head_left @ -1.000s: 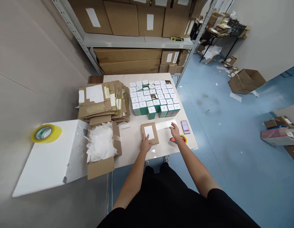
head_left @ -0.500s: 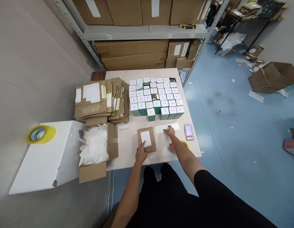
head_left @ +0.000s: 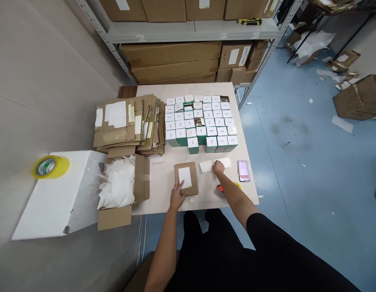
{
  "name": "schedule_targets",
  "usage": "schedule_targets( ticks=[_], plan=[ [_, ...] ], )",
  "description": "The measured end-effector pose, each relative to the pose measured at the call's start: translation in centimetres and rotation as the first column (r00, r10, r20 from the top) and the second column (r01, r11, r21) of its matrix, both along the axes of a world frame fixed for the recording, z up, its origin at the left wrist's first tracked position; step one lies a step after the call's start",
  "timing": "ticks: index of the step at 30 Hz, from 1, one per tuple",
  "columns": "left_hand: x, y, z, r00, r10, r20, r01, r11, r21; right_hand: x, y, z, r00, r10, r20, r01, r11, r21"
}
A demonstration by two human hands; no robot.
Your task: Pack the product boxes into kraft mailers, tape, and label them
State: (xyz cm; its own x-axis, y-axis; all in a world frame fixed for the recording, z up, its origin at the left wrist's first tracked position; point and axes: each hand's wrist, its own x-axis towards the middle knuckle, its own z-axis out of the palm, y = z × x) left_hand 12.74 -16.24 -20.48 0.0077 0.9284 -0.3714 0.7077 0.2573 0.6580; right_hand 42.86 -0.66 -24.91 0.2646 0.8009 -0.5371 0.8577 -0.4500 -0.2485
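The packet lay flat on the tabletop near its front edge, label upward, probably so that the label could be seen and the packet be within easy reach. The left hand rested on its near left part, fingers spread, a hold that seemed meant to steady it rather than lift it. The right hand was on the white strip just right of the packet, its fingers curled; whether they pinched the strip could not be told. Under the right forearm, a tape dispenser showed only in part, and the phone lay by the right edge, both apparently kept close to that arm. Beyond, the boxes stood in tight rows, likely to save space. Cardboard was stacked flat on the left, behind a carton whose sides seemed to contain the loose white wrap.
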Motion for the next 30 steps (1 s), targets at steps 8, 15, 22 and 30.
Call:
schedule_targets(
  ticks=[8,15,22,30],
  plan=[
    [3.5,3.4,3.4,0.980,0.075,-0.186,-0.069,0.997,0.040,1.8,-1.6,4.5,0.951,-0.041,-0.307,0.120,0.963,0.240],
    [15.0,16.4,8.0,0.899,-0.357,0.254,0.322,0.931,0.171,8.1,-5.0,11.9,0.651,-0.042,-0.758,0.434,0.840,0.326],
    [20.2,21.4,9.9,0.684,-0.567,0.459,0.642,0.767,-0.009,14.5,-8.7,15.3,0.537,-0.141,-0.832,0.613,0.743,0.269],
    [21.8,21.6,11.8,0.648,-0.536,0.541,0.662,0.748,-0.051,17.4,-10.7,15.5,0.379,-0.191,-0.905,0.700,0.699,0.145]
  ],
)
